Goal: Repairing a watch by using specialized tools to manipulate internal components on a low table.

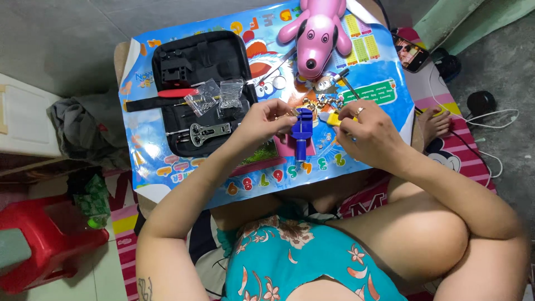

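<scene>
Head view: a blue watch-link remover tool (pixel 301 131) stands between the two hands on a colourful children's poster (pixel 161 153) spread over a small table; a metal watch bracelet (pixel 320 102) lies just beyond it, past the fingertips of both hands; a pink toy dog (pixel 317 30) sits farther out, beyond the right hand; an open black tool case (pixel 195 83) lies out past the left hand, with two small clear bags (pixel 217 95), a red-handled tool (pixel 175 92) and a metal case wrench (pixel 203 132) on it; a phone (pixel 411 53) rests well beyond the right hand, off the poster; nothing covers the blue tool but the fingers at its sides; its long axis runs toward the person, its narrow end nearest the body; the left hand (pixel 262 122) is curled, fingertips pinched at the tool's top left; the right hand (pixel 370 131), a ring on one finger, is closed around a yellow-handled tool (pixel 333 119) pointing at the blue tool.
</scene>
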